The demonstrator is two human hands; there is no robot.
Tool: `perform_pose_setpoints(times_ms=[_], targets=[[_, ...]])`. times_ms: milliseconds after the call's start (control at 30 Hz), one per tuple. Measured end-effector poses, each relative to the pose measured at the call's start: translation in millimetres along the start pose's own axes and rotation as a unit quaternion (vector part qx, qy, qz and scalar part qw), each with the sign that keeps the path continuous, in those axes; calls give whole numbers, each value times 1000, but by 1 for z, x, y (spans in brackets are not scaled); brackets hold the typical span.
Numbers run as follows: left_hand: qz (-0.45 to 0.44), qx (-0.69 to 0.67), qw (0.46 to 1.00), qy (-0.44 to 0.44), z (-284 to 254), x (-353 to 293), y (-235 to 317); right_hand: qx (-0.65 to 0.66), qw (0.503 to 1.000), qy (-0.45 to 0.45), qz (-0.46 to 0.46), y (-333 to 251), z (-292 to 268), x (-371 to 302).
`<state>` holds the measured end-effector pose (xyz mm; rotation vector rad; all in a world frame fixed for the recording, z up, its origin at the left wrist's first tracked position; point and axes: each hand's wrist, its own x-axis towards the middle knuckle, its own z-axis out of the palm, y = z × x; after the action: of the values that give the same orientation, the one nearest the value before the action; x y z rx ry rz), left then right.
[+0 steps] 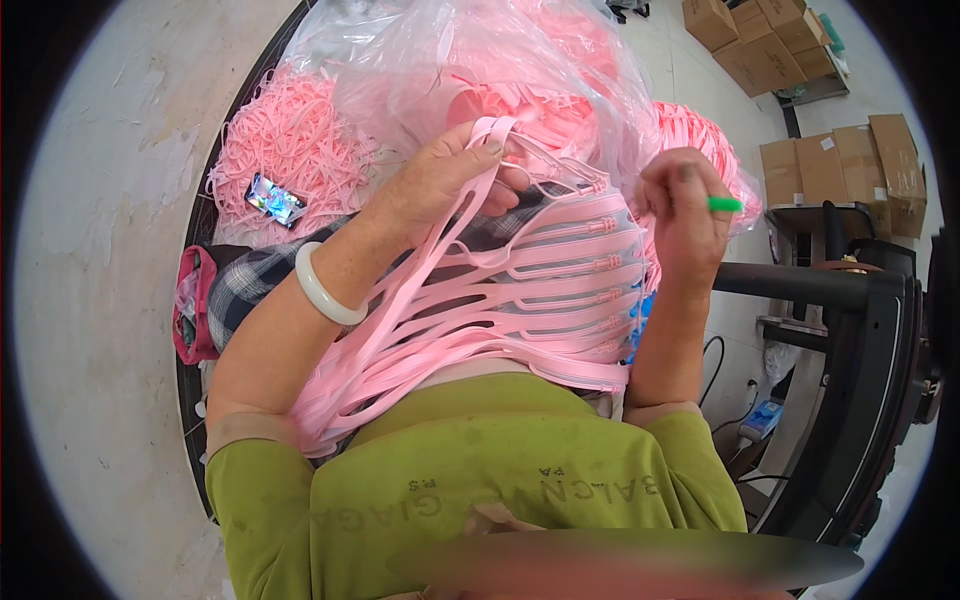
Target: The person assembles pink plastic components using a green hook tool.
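My left hand (455, 180) is closed on a looped pink strap (492, 128), pinched between thumb and fingers above my lap. Many more pink straps (570, 265) lie side by side across my lap, with small pink fittings near their right ends; their long tails bunch toward my left elbow. To the right and raised, my right hand (685, 215) is curled shut around a small bright green tool (726, 204). Only its green end sticks out past the fingers, so its kind is hidden.
A heap of thin pink strips (290, 130) lies at the far left, with a lit phone (274, 200) on it. Beyond my hands a clear plastic bag (400, 60) holds more pink pieces. Cardboard boxes (850, 165) stand at right, behind a black machine frame (850, 400).
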<state>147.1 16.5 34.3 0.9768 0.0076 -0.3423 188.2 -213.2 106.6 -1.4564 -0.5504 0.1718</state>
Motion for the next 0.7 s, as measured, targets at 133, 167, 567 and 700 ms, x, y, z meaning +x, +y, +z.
perform_pose_setpoints(times_ms=[133,167,567,700], targets=[[24,43,999,1,4,-1,-2,-341,934,-57,-92,16,22,13],[24,43,999,0,7,-1,-2,-406,901,-108,-111,21,23,15],[-58,225,973,-17,20,10,-14,-424,884,-171,-94,34,0,38],[-82,216,973,-25,16,12,-18,-572,758,-220,-222,38,-19,53]])
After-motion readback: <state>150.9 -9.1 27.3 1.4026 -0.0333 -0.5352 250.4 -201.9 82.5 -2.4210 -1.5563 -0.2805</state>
